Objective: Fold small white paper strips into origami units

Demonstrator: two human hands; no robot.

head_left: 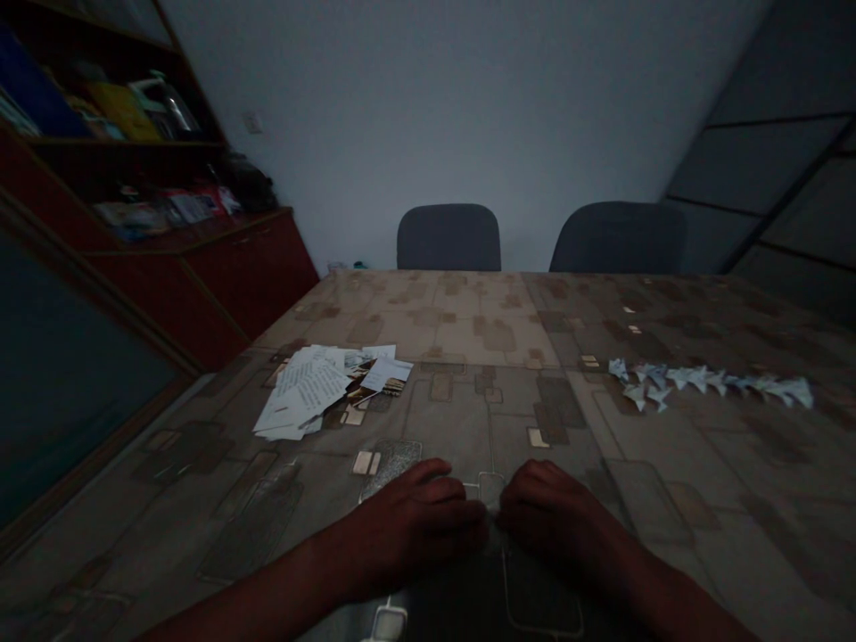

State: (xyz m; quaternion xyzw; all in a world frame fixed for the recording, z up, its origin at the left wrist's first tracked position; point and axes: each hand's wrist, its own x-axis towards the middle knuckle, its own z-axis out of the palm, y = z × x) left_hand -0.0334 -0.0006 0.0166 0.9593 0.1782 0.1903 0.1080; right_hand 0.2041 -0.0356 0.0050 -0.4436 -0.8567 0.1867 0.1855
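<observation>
My left hand (pixel 438 517) and my right hand (pixel 552 510) are close together, low over the near part of the table. The fingers of both are curled and pinched toward each other. Between the fingertips there may be something small and pale, but it is too dark and hidden to make out. Ahead to the left lies a loose pile of printed paper pieces (pixel 311 388), some with dark pictures on them. On the right, several small folded paper shapes (pixel 695 378) with pointed tips stand in a row, with a few just in front of its left end.
A patterned cloth covers the table (pixel 428 419). Behind its far edge stand two grey chairs, a left chair (pixel 448 236) and a right chair (pixel 619 236), near a pale wall. A reddish cabinet (pixel 247 276) with cluttered shelves is at the left.
</observation>
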